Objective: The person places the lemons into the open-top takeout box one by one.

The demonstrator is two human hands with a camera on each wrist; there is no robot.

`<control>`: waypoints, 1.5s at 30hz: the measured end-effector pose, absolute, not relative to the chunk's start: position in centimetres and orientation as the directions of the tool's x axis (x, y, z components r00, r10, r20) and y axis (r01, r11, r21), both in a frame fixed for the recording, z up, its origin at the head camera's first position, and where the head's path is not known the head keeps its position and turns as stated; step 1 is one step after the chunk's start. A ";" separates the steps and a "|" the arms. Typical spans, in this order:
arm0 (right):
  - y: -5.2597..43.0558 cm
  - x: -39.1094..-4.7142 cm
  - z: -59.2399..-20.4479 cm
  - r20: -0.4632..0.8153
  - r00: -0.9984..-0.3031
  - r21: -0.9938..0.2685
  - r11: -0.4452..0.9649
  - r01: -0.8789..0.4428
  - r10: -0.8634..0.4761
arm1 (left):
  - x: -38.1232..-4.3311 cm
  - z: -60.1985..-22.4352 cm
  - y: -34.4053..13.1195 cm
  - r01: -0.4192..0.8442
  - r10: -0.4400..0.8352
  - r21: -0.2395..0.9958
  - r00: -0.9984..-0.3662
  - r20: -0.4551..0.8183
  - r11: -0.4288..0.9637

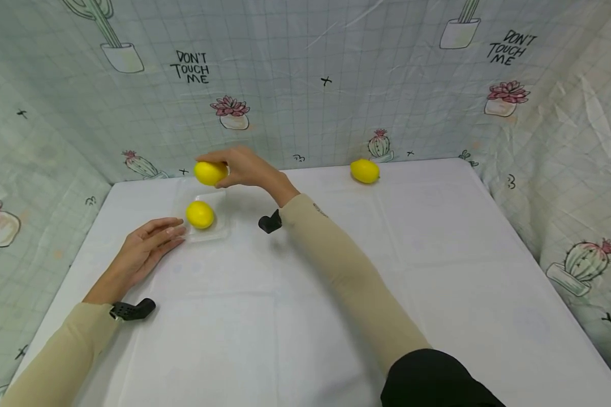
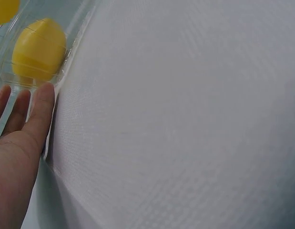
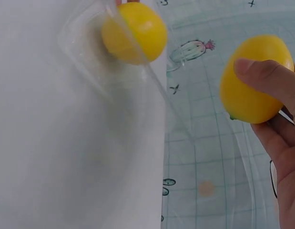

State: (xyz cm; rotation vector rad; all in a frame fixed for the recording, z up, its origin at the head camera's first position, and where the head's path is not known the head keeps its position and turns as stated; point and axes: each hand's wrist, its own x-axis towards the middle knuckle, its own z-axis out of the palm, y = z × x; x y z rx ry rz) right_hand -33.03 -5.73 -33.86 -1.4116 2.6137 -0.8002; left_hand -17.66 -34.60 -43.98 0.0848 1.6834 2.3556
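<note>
A lemon [image 3: 252, 95] is gripped between the thumb and fingers of my right hand [image 1: 246, 168], held above the far end of a clear plastic container [image 1: 219, 230]. Inside that container lies a second lemon [image 1: 200, 215], seen through the clear wall in the left wrist view. My left hand [image 1: 150, 249] has its fingers extended, and the fingertips [image 2: 46, 90] touch the container's near left side. A third lemon [image 1: 365, 171] rests by the table's back edge, right of my right arm.
A white cloth covers the table [image 1: 234, 339]. Behind it and at both sides hangs a curtain [image 1: 305, 113] printed with cacti and words. Black wrist cameras sit on both arms, the right one [image 1: 270, 221] just over the cloth.
</note>
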 end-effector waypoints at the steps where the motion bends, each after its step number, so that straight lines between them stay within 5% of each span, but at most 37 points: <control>1: -6.1 -33.2 -33.7 0.175 -0.579 -0.468 0.450 -0.760 -0.796 | -17.7 -43.9 -34.6 -0.166 0.231 0.938 -0.968 -0.096 -0.303; 18: -10.4 -34.8 -32.2 -0.074 -0.606 -0.505 0.553 -0.662 -0.792 | -17.9 -43.8 -34.5 -0.205 0.219 0.944 -0.964 -0.149 -0.257; 27: -10.3 -34.9 -32.9 -0.075 -0.616 -0.337 0.601 -0.725 -0.784 | -18.1 -43.7 -34.4 -0.209 0.216 0.947 -0.964 -0.157 -0.244; 37: -10.6 -34.5 -32.5 -0.104 -0.649 -0.386 0.632 -0.672 -0.754 | -18.1 -43.7 -34.6 -0.193 0.243 0.931 -0.963 -0.118 -0.310; 45: -8.2 -35.2 -33.5 -0.041 -0.586 -0.307 0.568 -0.764 -0.810 | -17.8 -43.9 -34.7 -0.190 0.229 0.934 -0.966 -0.123 -0.302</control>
